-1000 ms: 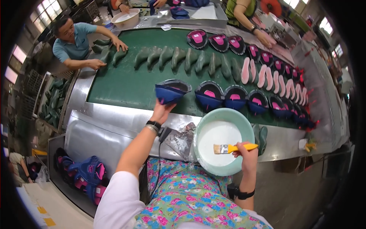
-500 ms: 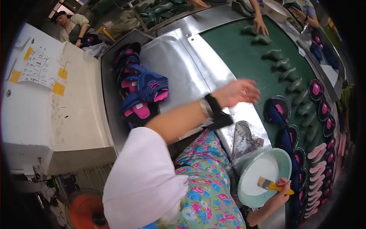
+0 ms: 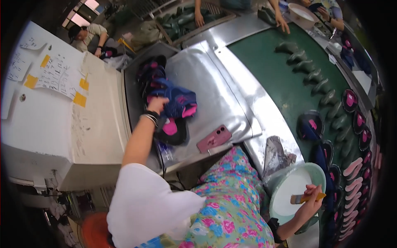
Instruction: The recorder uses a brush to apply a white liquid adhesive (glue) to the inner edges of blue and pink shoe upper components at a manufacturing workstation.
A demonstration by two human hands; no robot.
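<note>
On the left, my left hand [image 3: 157,104] has its fingers closed at the edge of a navy-blue shoe upper [image 3: 181,101] with pink lining. This piece lies on a pile of similar uppers [image 3: 155,71]; a dark sole-shaped piece with a pink patch [image 3: 171,131] sits just below. My right hand [image 3: 312,199], lower right, grips the yellow handle of a paintbrush [image 3: 298,199]. Its bristles hang over a pale green basin [image 3: 319,173] with white liquid inside.
A pink phone [image 3: 214,138] lies on the metal table [image 3: 206,82]. Along the green belt [image 3: 264,70] run dark green shoe lasts [image 3: 320,86], blue uppers and pink insoles [image 3: 350,186]. Other people's hands [image 3: 282,22] are at the far edge. A white cabinet [image 3: 99,124] stands left.
My left hand has swung from over the belt's edge leftward to the pile of uppers. The phone now shows. My right hand still holds the brush over the basin.
</note>
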